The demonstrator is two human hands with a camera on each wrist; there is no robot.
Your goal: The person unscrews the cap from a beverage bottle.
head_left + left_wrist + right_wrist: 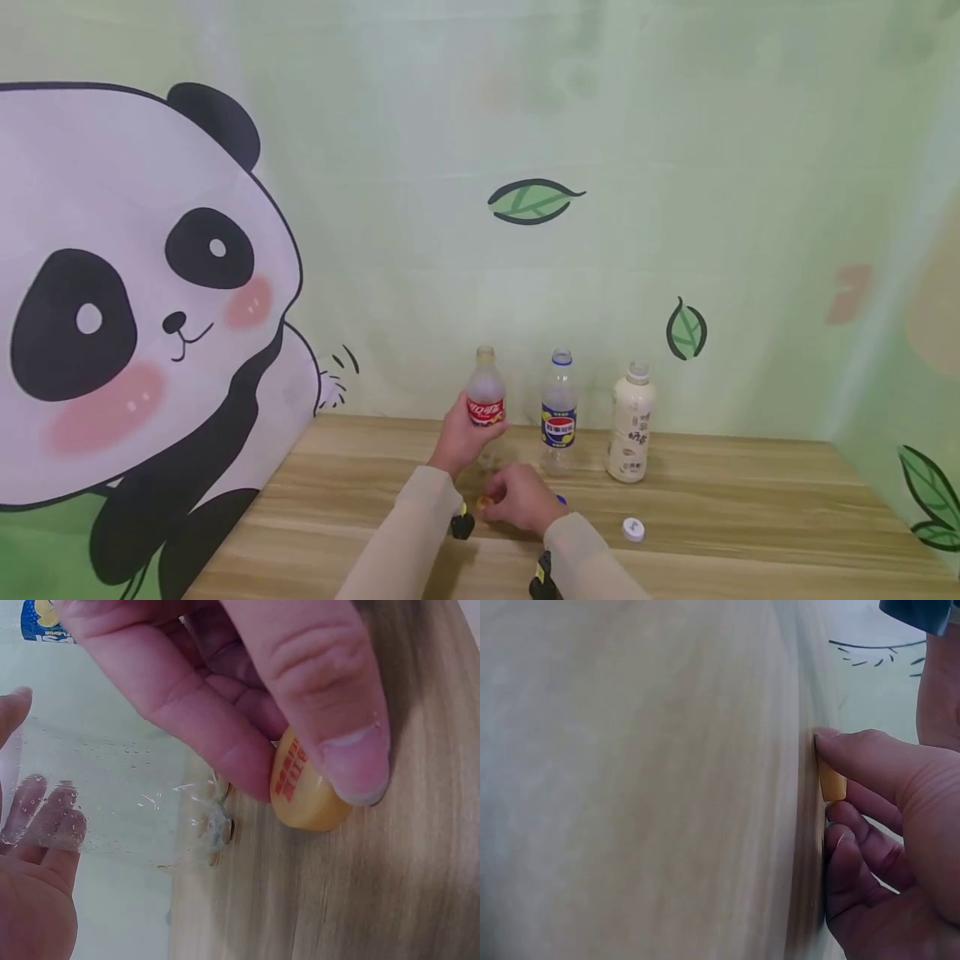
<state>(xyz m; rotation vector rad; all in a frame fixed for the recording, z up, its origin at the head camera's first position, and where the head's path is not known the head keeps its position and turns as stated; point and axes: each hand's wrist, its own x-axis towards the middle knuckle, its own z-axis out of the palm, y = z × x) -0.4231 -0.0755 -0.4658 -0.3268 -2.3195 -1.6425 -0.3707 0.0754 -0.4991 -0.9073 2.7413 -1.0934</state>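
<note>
My left hand (459, 437) grips a clear plastic bottle with a red label (487, 387) around its lower part. This bottle stands upright and has no cap on its mouth. Just above the tabletop, my right hand (521, 500) pinches an orange bottle cap (307, 787) between thumb and finger. Red print shows on the cap's top in the left wrist view. There, the clear base of the bottle appears beside the right fingers, with left fingers (52, 817) behind it. The right wrist view has the cap edge-on under the thumb.
Right of the held bottle stand an uncapped clear bottle with a blue label (559, 427) and an uncapped cream-white bottle (632, 425). A white cap (633, 529) lies on the wooden table (720, 500). Behind the right hand, a blue cap (561, 500) is mostly hidden. A printed backdrop rises behind.
</note>
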